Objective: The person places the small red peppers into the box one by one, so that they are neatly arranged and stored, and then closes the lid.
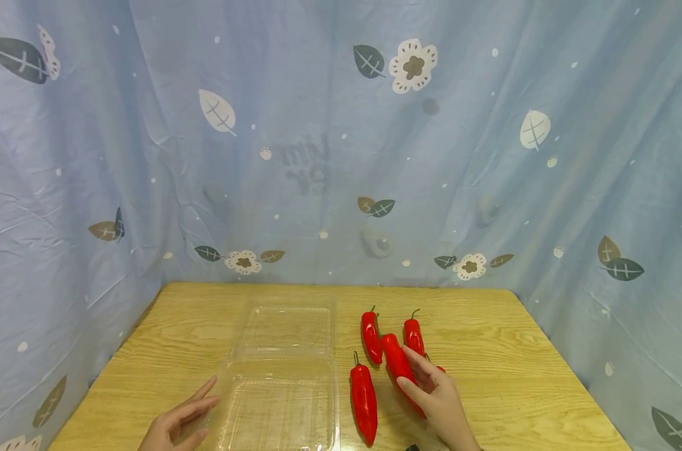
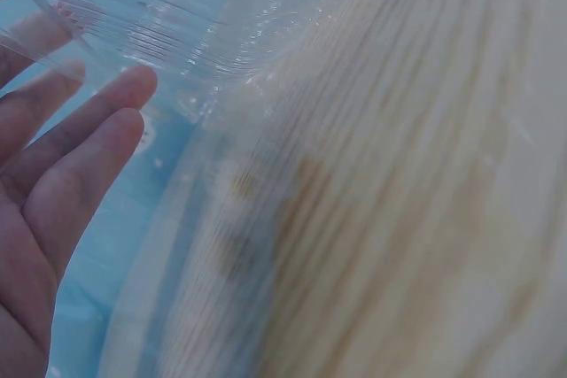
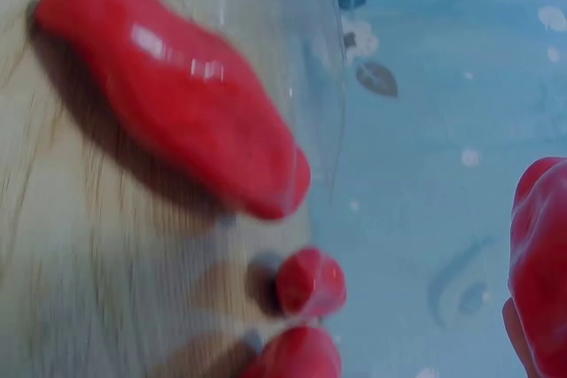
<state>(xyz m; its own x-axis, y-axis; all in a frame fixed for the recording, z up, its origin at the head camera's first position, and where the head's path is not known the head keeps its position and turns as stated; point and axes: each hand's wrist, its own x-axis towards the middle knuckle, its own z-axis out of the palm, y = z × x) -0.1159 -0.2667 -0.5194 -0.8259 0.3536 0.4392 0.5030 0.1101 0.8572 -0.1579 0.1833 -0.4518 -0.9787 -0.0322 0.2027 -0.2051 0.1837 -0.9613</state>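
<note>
- My right hand (image 1: 438, 401) pinches a red pepper (image 1: 396, 356); I'd grip its thick body gently, clear of the neighbouring peppers (image 1: 364, 401).
- My left hand (image 1: 180, 421), fingers relaxed, is beside the clear container (image 1: 277, 407); I can't tell if touching.

Head cam looks forward-down, bench (image 1: 498, 401) lower frame. Wrist cams close-in, rolled sideways: left shares clear container (image 1: 279, 407) with head, right shares red peppers (image 1: 364, 401).

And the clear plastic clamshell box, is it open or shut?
Open: in the head view, the clamshell box is unfolded, its far half beyond its near half, not over it.
</note>
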